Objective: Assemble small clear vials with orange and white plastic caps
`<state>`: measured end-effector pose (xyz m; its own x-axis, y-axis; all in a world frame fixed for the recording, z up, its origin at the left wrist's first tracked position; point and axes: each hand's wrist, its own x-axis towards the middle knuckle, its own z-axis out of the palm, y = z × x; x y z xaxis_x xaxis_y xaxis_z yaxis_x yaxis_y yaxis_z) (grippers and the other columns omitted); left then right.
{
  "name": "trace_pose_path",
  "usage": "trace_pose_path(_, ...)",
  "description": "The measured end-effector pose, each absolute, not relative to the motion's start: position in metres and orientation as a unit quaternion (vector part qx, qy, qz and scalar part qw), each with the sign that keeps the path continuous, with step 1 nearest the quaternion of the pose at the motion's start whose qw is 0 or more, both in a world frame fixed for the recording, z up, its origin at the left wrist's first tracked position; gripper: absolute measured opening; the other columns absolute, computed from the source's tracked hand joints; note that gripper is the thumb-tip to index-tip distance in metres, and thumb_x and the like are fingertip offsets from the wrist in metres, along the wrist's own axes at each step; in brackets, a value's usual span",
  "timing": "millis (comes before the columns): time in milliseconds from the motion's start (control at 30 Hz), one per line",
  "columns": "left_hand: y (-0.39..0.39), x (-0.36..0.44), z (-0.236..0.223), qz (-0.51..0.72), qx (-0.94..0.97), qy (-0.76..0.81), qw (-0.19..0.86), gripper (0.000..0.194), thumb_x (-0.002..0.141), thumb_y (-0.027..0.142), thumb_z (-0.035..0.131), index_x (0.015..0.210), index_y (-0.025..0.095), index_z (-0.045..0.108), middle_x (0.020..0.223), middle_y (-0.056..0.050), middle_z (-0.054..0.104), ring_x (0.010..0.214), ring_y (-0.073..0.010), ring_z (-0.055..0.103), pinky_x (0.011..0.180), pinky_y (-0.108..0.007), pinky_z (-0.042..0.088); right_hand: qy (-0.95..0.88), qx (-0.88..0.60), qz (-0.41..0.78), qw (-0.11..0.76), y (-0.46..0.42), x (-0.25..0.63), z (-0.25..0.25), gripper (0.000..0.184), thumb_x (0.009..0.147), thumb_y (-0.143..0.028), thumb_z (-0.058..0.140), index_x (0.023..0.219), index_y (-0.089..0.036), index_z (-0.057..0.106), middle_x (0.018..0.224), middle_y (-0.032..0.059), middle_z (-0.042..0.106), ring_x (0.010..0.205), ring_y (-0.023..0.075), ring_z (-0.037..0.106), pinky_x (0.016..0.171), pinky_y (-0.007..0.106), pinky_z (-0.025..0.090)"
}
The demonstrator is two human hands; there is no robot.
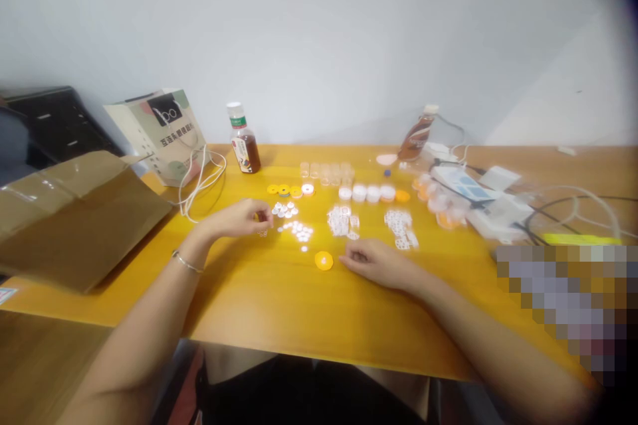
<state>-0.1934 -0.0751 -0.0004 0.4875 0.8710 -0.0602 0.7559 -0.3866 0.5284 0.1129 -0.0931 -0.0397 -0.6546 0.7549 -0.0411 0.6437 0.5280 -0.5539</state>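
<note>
Orange disc (323, 261), centre blurred, lies beside right hand (367, 260).

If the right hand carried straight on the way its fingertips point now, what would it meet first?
The right hand would probably meet the yellow-orange disc just beyond its fingertips, though their exact height above the table is unclear.

The wooden table (279, 319) carries 2 bottles (245, 149) — plus small white pieces (302, 232).

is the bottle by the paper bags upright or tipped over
Upright: the bottle stands on its base, white cap on top.
</note>
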Motion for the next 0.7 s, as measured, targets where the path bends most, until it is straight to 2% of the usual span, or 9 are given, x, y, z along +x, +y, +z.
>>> trace_pose_path(167,-0.086,-0.162,-0.004,0.232,0.811,0.404,0.355,0.019,0.078,0.031,0.056,0.079,0.013,0.059,0.079,-0.004,0.063,0.073,-0.0114,0.056,0.071,-0.025,0.045,-0.822,-0.403,0.359,0.184,-0.1,0.105,-0.038,0.028,0.083,-0.037,0.045,0.062,-0.018,0.046,0.056,-0.0034,0.045,0.051,0.0091,0.039,0.049,0.022,0.03)
trace_pose_path(367,-0.104,-0.111,-0.031,0.306,0.748,0.386,0.446,0.015,0.076,0.027,0.06,0.076,0.012,0.06,0.072,-0.003,0.063,0.067,-0.0101,0.056,0.066,-0.024,0.047,-0.772,-0.378,0.419,0.292,-0.114,0.092,-0.039,0.02,0.08,-0.036,0.051,0.077,-0.018,0.058,0.071,0.0018,0.061,0.064,0.0125,0.053,0.062,0.026,0.042)
trace_pose_path(567,-0.113,-0.094,-0.041,0.336,0.737,0.41,0.419,0.017,0.078,0.029,0.058,0.076,0.013,0.06,0.069,-0.003,0.063,0.063,-0.0097,0.056,0.062,-0.024,0.047,-0.722,-0.364,0.487,0.329,-0.113,0.091,-0.042,0.021,0.078,-0.038,0.056,0.075,-0.017,0.059,0.069,0.0015,0.062,0.061,0.0114,0.054,0.061,0.026,0.045)
trace_pose_path(700,-0.115,-0.098,-0.036,0.364,0.785,0.387,0.32,0.017,0.081,0.03,0.056,0.081,0.014,0.061,0.077,-0.004,0.062,0.072,-0.0111,0.057,0.069,-0.026,0.047,-0.685,-0.358,0.543,0.328,-0.111,0.092,-0.041,0.025,0.076,-0.042,0.057,0.075,-0.017,0.058,0.068,0.0012,0.06,0.061,0.0109,0.055,0.061,0.026,0.047)
